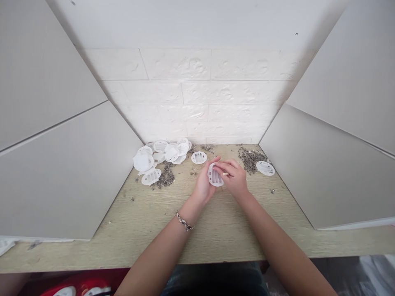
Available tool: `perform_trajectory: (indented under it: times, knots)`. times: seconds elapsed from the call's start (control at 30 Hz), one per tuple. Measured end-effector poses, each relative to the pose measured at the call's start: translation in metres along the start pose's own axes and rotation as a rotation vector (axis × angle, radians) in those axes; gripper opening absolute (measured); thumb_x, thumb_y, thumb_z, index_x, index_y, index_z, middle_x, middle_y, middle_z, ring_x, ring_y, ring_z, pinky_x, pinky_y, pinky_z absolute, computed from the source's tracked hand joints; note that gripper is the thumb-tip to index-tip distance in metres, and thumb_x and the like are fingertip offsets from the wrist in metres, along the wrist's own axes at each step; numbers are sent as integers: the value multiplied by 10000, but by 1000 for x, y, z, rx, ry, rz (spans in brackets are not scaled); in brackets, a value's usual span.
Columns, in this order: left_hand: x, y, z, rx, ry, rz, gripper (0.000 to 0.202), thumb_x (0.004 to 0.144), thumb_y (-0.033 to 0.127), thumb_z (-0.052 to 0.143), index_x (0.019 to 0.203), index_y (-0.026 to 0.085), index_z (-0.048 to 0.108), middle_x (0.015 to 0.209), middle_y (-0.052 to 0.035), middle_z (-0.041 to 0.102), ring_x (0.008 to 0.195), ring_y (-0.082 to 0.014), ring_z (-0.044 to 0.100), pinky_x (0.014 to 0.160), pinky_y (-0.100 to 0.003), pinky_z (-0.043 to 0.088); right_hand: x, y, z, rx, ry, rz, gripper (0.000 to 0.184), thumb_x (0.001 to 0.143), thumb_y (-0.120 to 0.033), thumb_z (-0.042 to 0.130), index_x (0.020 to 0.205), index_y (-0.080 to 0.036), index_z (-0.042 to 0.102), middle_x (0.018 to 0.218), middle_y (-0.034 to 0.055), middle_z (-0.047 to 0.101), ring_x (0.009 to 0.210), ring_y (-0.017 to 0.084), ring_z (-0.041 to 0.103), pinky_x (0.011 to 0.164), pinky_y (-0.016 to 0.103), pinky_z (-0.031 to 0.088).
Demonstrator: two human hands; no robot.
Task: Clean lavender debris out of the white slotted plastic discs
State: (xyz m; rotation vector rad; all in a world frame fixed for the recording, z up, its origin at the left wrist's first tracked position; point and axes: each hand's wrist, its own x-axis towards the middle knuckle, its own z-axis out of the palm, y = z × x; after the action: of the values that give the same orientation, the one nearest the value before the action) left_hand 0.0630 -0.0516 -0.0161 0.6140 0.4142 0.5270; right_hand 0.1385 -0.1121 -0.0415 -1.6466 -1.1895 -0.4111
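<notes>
Head view, the only one I have. Both hands meet over the middle of the surface (148, 230), and between them is the disc (215, 176): white, round, flat plastic, lifted just off the wood and tipped so its face looks up at me.

My left hand (204, 186) grasps it from the left, thumb over the upper rim and fingers behind. My right hand (237, 177) sits on the disc's right side, touching its edge. Its fingertips are pinched on a stick (227, 174), thin and tan, with the tip pointing left at the disc. The stick is too small for me to tell more.

So the disc lies straight ahead of both wrists, carried by the left hand, with the right hand just beside it. Being round, it has no long axis of its own. Its face bears a few raised slots that run roughly away from me, across the stick's line.

- **Left of the disc, further back:** a pile (162, 155) of similar white pieces, overlapping, with a grey heap (166, 177) of small bits against it.
- **Just behind the disc:** a loose piece (199, 157) lying flat.
- **Right of the disc:** a scatter (249, 158) of the same grey bits, and beyond it a far piece (265, 168), also flat.
- **Below the disc:** a bracelet (184, 221) on my left wrist.
</notes>
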Motion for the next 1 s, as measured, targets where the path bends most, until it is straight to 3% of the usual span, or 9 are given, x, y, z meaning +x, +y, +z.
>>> perform_trajectory:
  times: [0.37, 0.47, 0.57, 0.67, 0.73, 0.87, 1.0]
  knots:
    - [1, 0, -1, -13, 4, -2, 263, 794, 264, 424, 934, 141, 609, 771, -44, 612, 680, -97, 562, 658, -200, 429, 0, -1, -2, -86, -86, -91, 212, 800, -273, 463, 833, -216, 665, 836, 50, 603, 726, 121, 559, 624, 232, 450]
    - [2, 0, 0, -35, 10, -11, 252, 783, 241, 426, 922, 139, 610, 778, -40, 616, 691, -98, 565, 652, -198, 426, 1, -6, -2, 37, -95, 37, 188, 779, -267, 486, 829, -221, 661, 846, 45, 588, 746, 122, 549, 634, 232, 452]
    - [5, -1, -2, -13, -9, 11, 228, 728, 235, 468, 863, 126, 615, 776, -41, 623, 697, -115, 568, 632, -203, 418, 8, -11, -3, 262, -122, 335, 237, 703, -276, 567, 918, -206, 637, 802, 26, 566, 709, 117, 536, 606, 229, 450]
    - [9, -4, -7, 86, -65, -27, 213, 650, 237, 501, 782, 116, 616, 696, -32, 613, 586, -108, 531, 550, -203, 381, 16, -11, -7, 461, -240, 674, 387, 610, -271, 624, 976, -148, 605, 686, -4, 542, 615, 105, 517, 555, 224, 434]
    - [12, -7, -11, 159, -75, -85, 189, 608, 245, 512, 703, 111, 606, 616, -21, 586, 506, -90, 479, 498, -198, 339, 20, -8, -11, 493, -348, 802, 386, 567, -243, 639, 931, -115, 614, 682, -1, 564, 607, 105, 521, 565, 226, 429]
    - [14, -12, -14, 220, -9, -137, 161, 564, 261, 528, 619, 119, 579, 503, 3, 519, 446, -76, 420, 469, -198, 308, 21, 1, -17, 424, -492, 809, 316, 558, -211, 642, 864, -135, 638, 812, 22, 629, 723, 131, 563, 669, 242, 426]
    - [13, -13, -15, 251, 10, -148, 172, 552, 271, 533, 626, 124, 584, 520, 2, 537, 454, -84, 434, 464, -200, 307, 16, 5, -17, 355, -585, 725, 175, 609, -212, 591, 766, -156, 644, 748, 7, 639, 679, 134, 567, 621, 238, 409]
